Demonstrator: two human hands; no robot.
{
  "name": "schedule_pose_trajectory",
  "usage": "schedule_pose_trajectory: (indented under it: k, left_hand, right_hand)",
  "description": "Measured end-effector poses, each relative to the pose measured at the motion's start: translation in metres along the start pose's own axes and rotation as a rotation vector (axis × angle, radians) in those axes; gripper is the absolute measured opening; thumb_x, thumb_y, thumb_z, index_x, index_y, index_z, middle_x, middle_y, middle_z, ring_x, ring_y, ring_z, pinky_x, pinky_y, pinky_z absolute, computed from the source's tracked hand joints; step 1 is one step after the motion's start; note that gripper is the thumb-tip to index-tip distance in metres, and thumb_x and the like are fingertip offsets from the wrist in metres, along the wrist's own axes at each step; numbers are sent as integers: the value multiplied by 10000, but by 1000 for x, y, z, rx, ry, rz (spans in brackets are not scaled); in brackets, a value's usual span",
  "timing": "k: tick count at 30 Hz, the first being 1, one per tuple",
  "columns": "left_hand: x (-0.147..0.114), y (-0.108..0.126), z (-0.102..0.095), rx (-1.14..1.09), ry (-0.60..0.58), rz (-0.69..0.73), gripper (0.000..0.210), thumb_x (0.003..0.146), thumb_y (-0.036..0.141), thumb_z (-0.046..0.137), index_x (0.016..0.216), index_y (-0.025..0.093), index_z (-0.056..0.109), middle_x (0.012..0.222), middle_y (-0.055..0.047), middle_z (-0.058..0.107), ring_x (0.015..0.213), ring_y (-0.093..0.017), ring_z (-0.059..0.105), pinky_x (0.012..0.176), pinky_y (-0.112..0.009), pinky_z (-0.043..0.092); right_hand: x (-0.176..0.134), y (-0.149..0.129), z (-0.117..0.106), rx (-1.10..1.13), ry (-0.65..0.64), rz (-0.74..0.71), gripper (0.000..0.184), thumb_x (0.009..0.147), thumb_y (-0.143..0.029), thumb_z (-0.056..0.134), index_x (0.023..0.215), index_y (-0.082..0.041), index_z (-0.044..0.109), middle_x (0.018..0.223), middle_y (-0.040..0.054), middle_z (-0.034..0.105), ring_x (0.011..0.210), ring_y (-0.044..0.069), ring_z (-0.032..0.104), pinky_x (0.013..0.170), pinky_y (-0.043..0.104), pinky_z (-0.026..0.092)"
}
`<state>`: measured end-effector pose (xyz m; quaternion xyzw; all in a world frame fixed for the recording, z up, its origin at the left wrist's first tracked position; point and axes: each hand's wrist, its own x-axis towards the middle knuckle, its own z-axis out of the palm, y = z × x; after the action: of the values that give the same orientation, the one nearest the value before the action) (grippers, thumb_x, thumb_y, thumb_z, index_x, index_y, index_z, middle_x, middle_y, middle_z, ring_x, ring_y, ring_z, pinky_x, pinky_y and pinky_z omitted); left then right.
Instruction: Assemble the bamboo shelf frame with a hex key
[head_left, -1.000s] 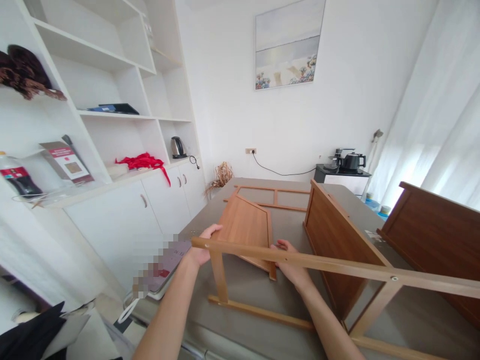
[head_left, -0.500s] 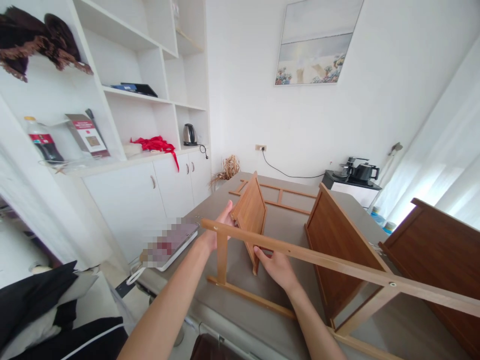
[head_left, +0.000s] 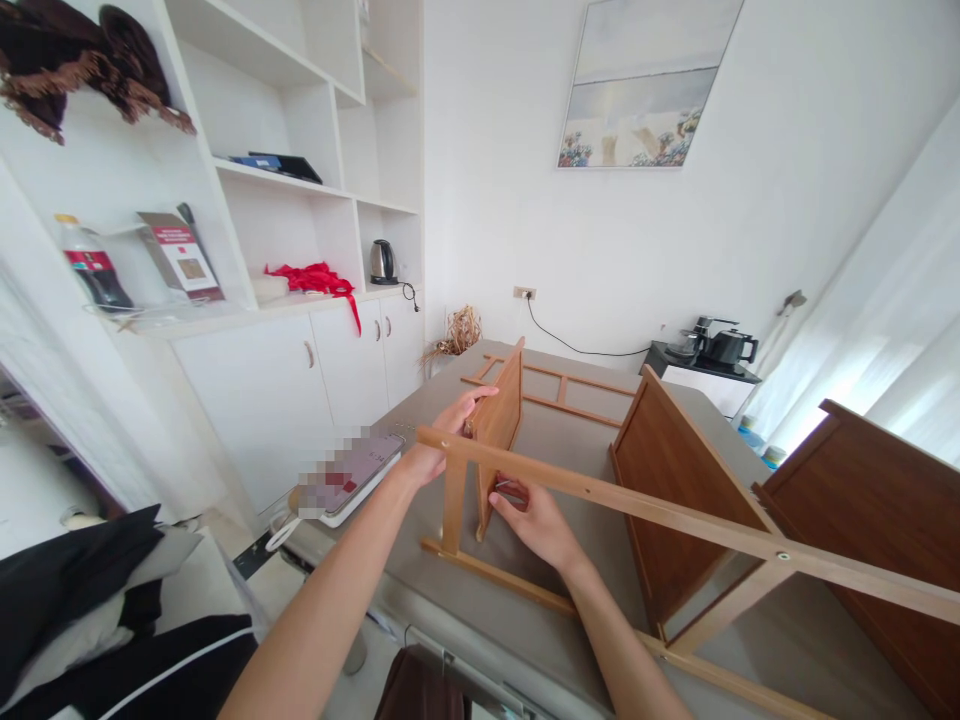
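Left of the left hand [head_left: 448, 430], just beside its wrist, a phone-like device [head_left: 379, 462] lies near the table's edge. The left fingers are clamped on the upper near edge of a wooden panel [head_left: 501, 408], which stands on edge directly right of them, its long axis running away from the person. A frame's post [head_left: 454, 500] and upper rail [head_left: 559, 475] stand on the near side of those fingers. The right hand [head_left: 536, 518] is below the rail, thumb and fingers close together at the panel's lower near part; whether they grip it, I cannot tell. Both hands are about equally near. Right of the right fingers, bare tabletop [head_left: 589, 525] reaches to a second panel [head_left: 671, 500], well apart.
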<state>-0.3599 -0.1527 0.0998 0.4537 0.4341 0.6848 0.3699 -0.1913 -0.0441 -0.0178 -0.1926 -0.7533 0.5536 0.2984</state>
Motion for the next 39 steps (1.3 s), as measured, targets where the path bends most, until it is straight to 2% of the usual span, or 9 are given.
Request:
schedule_pose_trajectory:
  k: [5,9,12,18,22,27,35,39]
  left_hand:
    - [-8,8,-12,121,37,64,617,853,757,671,1255,293,724,1555,-66,570,1449,-361,502,1127,-453,483]
    - [-10,11,-17,203,9,115,519,879,727,672,1178,312,763,1684,-25,427,1583,-350,331,1225,-480,386]
    - [-12,11,-18,234,-22,155,535,901,727,645,1191,291,754,1719,-38,364,1614,-350,267,1280,-503,294]
    - [-17,12,-18,290,-65,187,566,926,756,577,1218,289,710,1739,-45,316,1611,-341,280,1307,-487,241]
    - [-20,16,-20,359,-79,201,550,959,741,529,1224,297,717,1732,-36,332,1607,-334,290,1321,-468,212]
    - [-23,16,-21,411,-73,214,539,1007,712,456,1301,318,677,1754,-19,283,1615,-299,279,1320,-465,229]
    - [-24,17,-23,476,-52,240,559,999,728,448,1297,309,667,1738,-77,305,1614,-347,271,1304,-542,242]
    - [-24,15,-23,470,-42,254,542,1007,716,444,1295,312,660,1737,-72,304,1615,-330,270,1300,-518,260]
  right_hand:
    - [3,-8,21,13,-67,-30,414,873,-503,741,1172,-217,713,1191,107,781,1129,277,749,1029,455,597]
    - [1,-16,29,4,-100,-47,390,894,-481,721,1175,-210,706,1181,106,787,1120,273,758,1050,451,589]
    - [0,-16,32,11,-118,-38,381,903,-466,717,1185,-210,702,1191,104,787,1122,263,761,1053,435,589]
    - [2,-5,38,24,-122,-6,483,860,-510,759,1228,-206,686,1209,112,782,1145,278,754,1023,461,607]
    - [2,-2,43,37,-131,-11,459,855,-516,760,1195,-217,692,1211,108,780,1138,275,756,1035,467,595]
    - [-3,-6,46,51,-133,-7,427,876,-512,738,1180,-215,696,1167,107,792,1092,271,771,1039,468,590]
    - [-7,-18,48,30,-119,-28,413,903,-531,713,1167,-213,699,1086,102,811,1018,273,791,971,452,623]
    - [-9,-19,45,-22,-81,-30,427,925,-549,687,1187,-213,702,1080,100,811,1014,265,791,967,430,623]
